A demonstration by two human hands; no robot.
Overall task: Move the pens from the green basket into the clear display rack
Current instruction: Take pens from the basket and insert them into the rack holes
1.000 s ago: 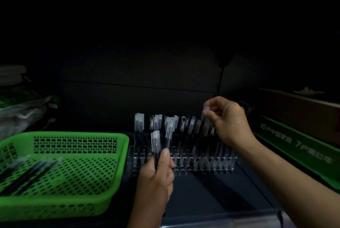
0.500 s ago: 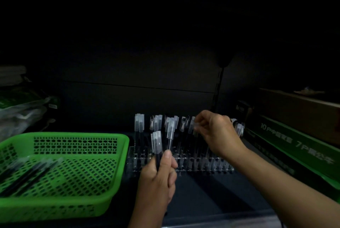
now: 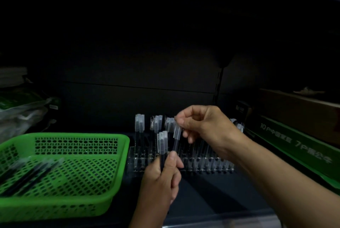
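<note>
Green basket: your green basket sits at the lower left of the frame. A loose batch of basket pens lies along its left side, too blurred to count.
Display rack: the display rack stands at frame centre, just right of the basket. Racked pens stand upright in it, and the left end looks thinly filled.
Left hand: your left hand is at lower centre, in front of the rack. Its fingers are curled round the held pens, caps up.
Right hand: your right hand is above the rack. Its thumb and forefinger pinch the single pen by its cap. The pen hangs tilted, with its lower end near the left thumb, and it is not seated in any slot.
Progress: treat the task as partly done, since many slots are loaded.
Outstanding: seat the single pen, then the held pens, then the basket batch.
</note>
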